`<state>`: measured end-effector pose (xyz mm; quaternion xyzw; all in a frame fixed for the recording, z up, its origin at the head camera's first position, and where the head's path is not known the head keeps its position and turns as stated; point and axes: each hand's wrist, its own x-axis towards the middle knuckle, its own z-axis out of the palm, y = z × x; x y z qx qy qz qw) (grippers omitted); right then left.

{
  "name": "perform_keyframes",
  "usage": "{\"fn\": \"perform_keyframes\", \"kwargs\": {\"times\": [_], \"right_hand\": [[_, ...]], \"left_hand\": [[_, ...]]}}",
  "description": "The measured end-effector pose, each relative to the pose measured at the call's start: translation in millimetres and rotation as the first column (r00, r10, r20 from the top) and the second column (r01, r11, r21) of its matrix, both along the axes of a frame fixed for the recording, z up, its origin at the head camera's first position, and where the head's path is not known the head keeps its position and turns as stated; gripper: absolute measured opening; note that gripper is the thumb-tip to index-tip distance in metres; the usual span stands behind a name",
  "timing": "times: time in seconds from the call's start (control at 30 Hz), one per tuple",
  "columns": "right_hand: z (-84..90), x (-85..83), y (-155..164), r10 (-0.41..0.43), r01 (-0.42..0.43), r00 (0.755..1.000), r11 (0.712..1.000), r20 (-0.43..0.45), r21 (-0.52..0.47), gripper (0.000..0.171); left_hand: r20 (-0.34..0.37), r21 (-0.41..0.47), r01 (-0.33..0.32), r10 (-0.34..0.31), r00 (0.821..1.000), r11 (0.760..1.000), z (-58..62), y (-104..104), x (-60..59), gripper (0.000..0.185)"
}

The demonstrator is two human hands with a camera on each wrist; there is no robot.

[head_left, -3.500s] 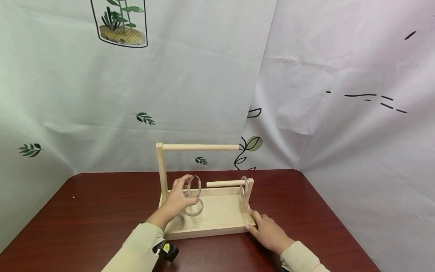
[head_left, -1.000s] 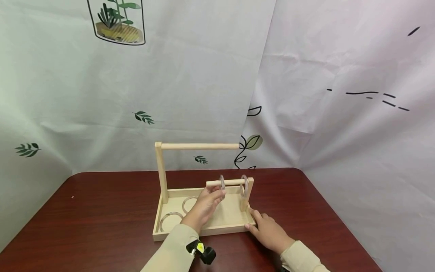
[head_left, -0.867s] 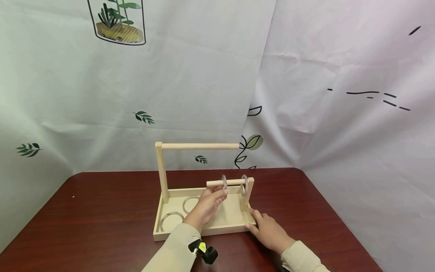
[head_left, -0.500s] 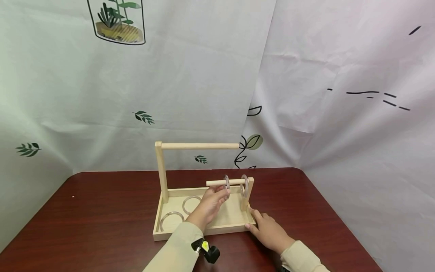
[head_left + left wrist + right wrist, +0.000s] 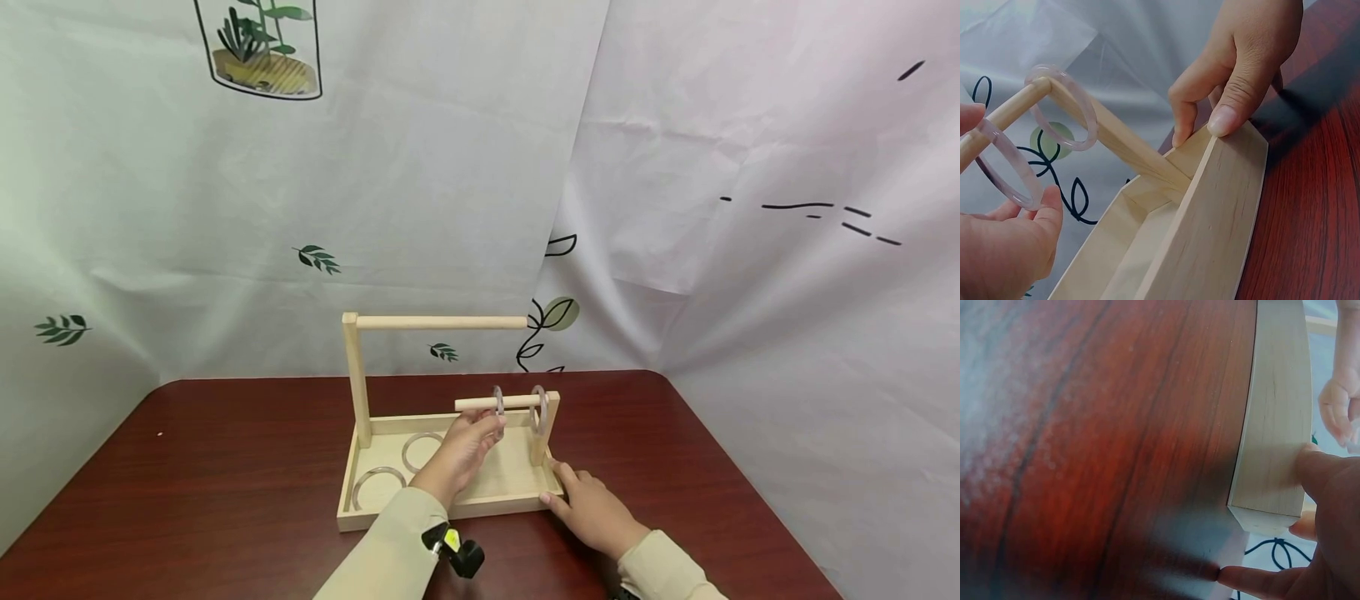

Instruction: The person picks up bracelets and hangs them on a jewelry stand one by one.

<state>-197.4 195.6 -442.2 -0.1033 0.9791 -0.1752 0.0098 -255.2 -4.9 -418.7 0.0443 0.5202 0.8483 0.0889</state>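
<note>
A translucent pale pink ring (image 5: 498,402) hangs on the short wooden dowel (image 5: 480,404), and my left hand (image 5: 461,450) pinches its lower edge between thumb and fingers; that grip is narrow, closed on the ring. In the left wrist view the same ring (image 5: 1002,167) circles the dowel (image 5: 1010,112), its plane standing upright and crosswise to the rod. The dowel's long axis runs from 9 o'clock to 3 o'clock in the head view, so the ring can only slide along that line. The free end of the rod lies toward 9 o'clock; toward 3 o'clock a second pink ring (image 5: 538,407) already hangs near the short post (image 5: 546,429). The two rings are near each other but apart.

My left hand is the one at the ring. My right hand (image 5: 592,508) sits at about 4 o'clock from it, thumb and fingertips pressed on the corner of the wooden tray (image 5: 450,507), fingers fairly straight, bracing it.

The tray is pale, smooth, unfinished wood, rectangular with low walls. Two more clear rings (image 5: 378,486) lie flat on its floor at the 9 o'clock end. A tall post with a longer upper dowel (image 5: 438,322) rises there. The surface (image 5: 225,467) is dark red wood grain, glossy.
</note>
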Motion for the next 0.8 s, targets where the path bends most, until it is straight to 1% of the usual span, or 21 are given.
{"fn": "perform_keyframes", "kwargs": {"times": [0.23, 0.47, 0.7, 0.8], "right_hand": [[0.6, 0.8, 0.2, 0.001, -0.001, 1.000, 1.000, -0.010, -0.001, 0.057], [1.1, 1.2, 0.2, 0.005, -0.005, 1.000, 1.000, -0.012, -0.002, 0.056], [0.0, 1.2, 0.0, 0.007, -0.008, 1.000, 1.000, -0.018, -0.008, 0.055], [-0.6, 1.3, -0.3, 0.007, -0.008, 1.000, 1.000, -0.023, -0.008, 0.055]], "left_hand": [[0.003, -0.022, 0.027, -0.027, 1.000, 0.999, 1.2, -1.9, 0.8, 0.053], [0.010, -0.027, 0.052, -0.051, 0.999, 0.998, 2.0, -4.9, 0.8, 0.047], [0.009, -0.025, 0.062, -0.062, 0.998, 0.998, 2.1, -6.8, 1.4, 0.049], [0.004, -0.040, 0.066, -0.066, 0.998, 0.997, 2.2, -8.3, 2.2, 0.050]]}}
